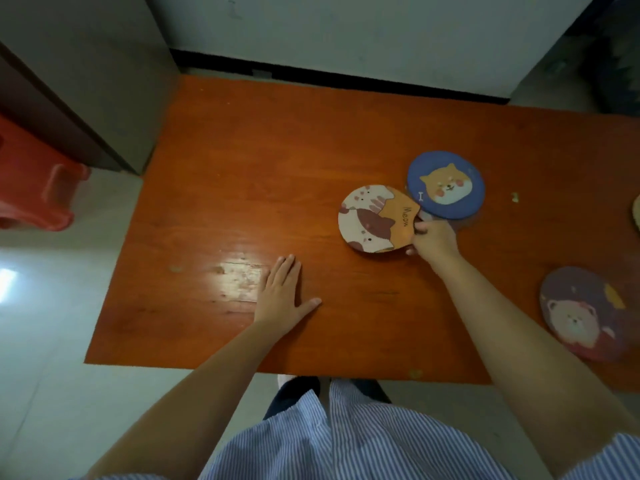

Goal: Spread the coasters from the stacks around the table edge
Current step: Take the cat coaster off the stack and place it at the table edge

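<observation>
Your right hand (pixel 433 237) pinches the cat coaster (pixel 375 220) by its right rim — thumb on top, fingers beneath — and the disc sits tilted, its right side raised off the orange worktop (pixel 242 168) toward the middle of the right half. Just beyond it, the blue dog coaster (pixel 446 184) lies with its near-left rim touching or overlapping the cat coaster; you cannot tell whether it tops a stack. Your left hand (pixel 282 296) rests flat on the worktop, fingers spread wide, holding nothing, near the front edge and left of centre. A dark coaster with a white bear (pixel 585 315) lies close to the front-right corner — well apart from the other two.
</observation>
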The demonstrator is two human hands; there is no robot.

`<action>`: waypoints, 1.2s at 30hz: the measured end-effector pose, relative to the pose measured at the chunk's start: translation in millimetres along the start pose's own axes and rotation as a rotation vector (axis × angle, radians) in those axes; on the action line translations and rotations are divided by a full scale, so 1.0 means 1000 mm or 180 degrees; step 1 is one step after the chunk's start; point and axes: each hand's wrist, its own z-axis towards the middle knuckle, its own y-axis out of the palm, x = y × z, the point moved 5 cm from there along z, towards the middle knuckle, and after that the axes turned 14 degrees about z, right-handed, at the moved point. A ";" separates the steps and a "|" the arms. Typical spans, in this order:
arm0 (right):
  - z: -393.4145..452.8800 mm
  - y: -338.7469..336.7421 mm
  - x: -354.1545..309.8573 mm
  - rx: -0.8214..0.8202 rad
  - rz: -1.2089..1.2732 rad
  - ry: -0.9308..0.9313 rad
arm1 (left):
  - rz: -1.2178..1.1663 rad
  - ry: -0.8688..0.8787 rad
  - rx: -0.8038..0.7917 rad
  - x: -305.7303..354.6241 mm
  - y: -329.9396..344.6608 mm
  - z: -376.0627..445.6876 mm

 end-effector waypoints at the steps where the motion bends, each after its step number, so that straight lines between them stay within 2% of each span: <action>1: -0.011 0.002 0.004 -0.0150 -0.0085 -0.0053 | -0.0185 -0.0004 0.0059 -0.003 -0.002 -0.005; 4: -0.041 0.015 0.009 -0.0841 -0.0686 -0.0472 | -0.0640 -0.0108 0.0337 -0.014 -0.011 -0.016; 7: -0.059 0.025 0.011 -0.1348 -0.1089 -0.0621 | -0.0477 -0.0056 0.0421 -0.017 -0.020 -0.021; 10: -0.057 0.028 0.008 -0.1437 -0.1274 -0.0632 | -0.0332 0.0004 0.0220 -0.007 -0.023 -0.019; 16: -0.033 0.020 -0.009 -0.1566 -0.1446 -0.0786 | -0.0354 -0.0319 -0.0079 0.024 -0.033 0.003; 19: -0.025 0.022 -0.012 -0.1661 -0.1595 -0.0899 | -0.0439 -0.0312 -0.0360 0.046 -0.031 0.011; 21: -0.023 0.027 -0.011 -0.1607 -0.1653 -0.0976 | -0.0657 -0.0637 -0.0458 0.048 -0.029 0.012; 24: -0.024 0.030 -0.008 -0.1162 -0.1369 -0.1183 | -0.1545 -0.1377 -0.0492 0.042 -0.027 0.011; 27: -0.032 0.031 -0.001 -0.0592 -0.0926 -0.1340 | -0.1809 -0.1279 -0.0577 0.042 -0.023 0.011; 29: -0.035 0.029 0.011 -0.0364 -0.0752 -0.1124 | -0.1754 -0.1267 -0.0566 0.038 -0.020 0.006; 32: -0.042 0.025 0.031 -0.0370 -0.0928 -0.0826 | -0.1467 -0.1236 -0.0569 0.030 -0.017 -0.004; 36: -0.059 0.027 0.041 -0.0415 -0.0804 -0.0953 | -0.1071 -0.1190 -0.0505 0.028 -0.016 -0.013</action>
